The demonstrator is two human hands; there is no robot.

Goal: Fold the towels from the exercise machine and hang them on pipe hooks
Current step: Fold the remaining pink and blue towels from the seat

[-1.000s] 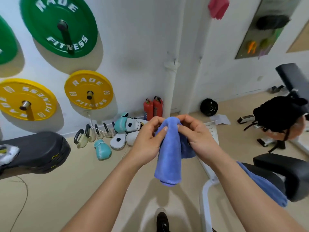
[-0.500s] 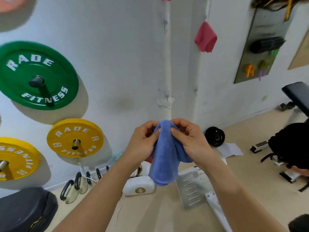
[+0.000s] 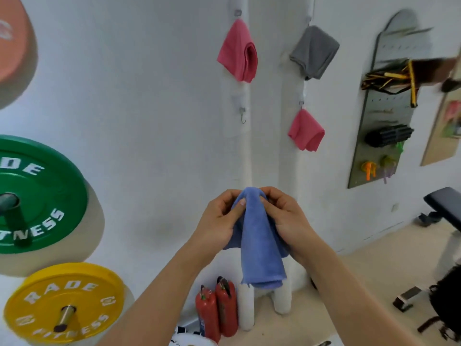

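Note:
A folded blue towel [image 3: 259, 248] hangs down in front of me, pinched at its top by my left hand [image 3: 220, 221] and my right hand [image 3: 284, 218], which meet at the fold. Ahead stand two white pipes, the left pipe [image 3: 245, 156] and the right pipe [image 3: 290, 161]. A pink towel [image 3: 238, 52] hangs high on the left pipe, and a bare metal hook [image 3: 242, 116] sits below it. On the right pipe hang a grey towel [image 3: 314, 52] and, lower, another pink towel [image 3: 305, 132].
Green [image 3: 37, 193] and yellow [image 3: 64, 303] weight plates are mounted on the left wall. Two red fire extinguishers [image 3: 217, 308] stand at the pipes' base. A pegboard with gear [image 3: 384, 121] hangs on the right wall, above a black bench [image 3: 444, 203].
My view has tilted upward, bringing the hanging towels and the bare hook into sight. Both hands still hold the blue towel's top and have risen closer to the pipes.

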